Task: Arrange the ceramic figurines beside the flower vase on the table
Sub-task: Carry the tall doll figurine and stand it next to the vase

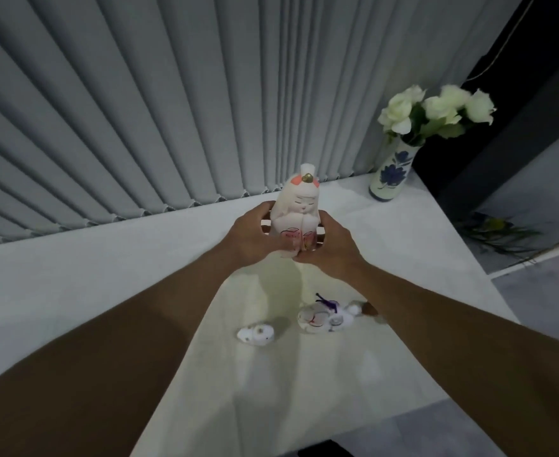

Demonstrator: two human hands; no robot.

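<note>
Grey vertical blinds point(139, 110) are hanging behind a white-clothed table point(73, 275), where the tall figurine point(299, 206) is being held upright above the cloth, well left of the flower vase point(392, 174). The left hand point(255, 239) and right hand point(331, 249) are both curling closed around its lower body, one on each side, thumbs meeting in front. Glazed ceramic like this is probably stiff, smooth and brittle, so gripping low around the wide base, as both hands are doing, looks the safest hold; the narrow crowned head seems a poor place to grip. Nearer the person, a small figurine point(255, 334) and a lying figurine point(326, 316) are resting on the cloth, the latter partly hidden behind the right forearm. The tall figurine's base is covered by fingers, so whether it is touching the table is unclear.
</note>
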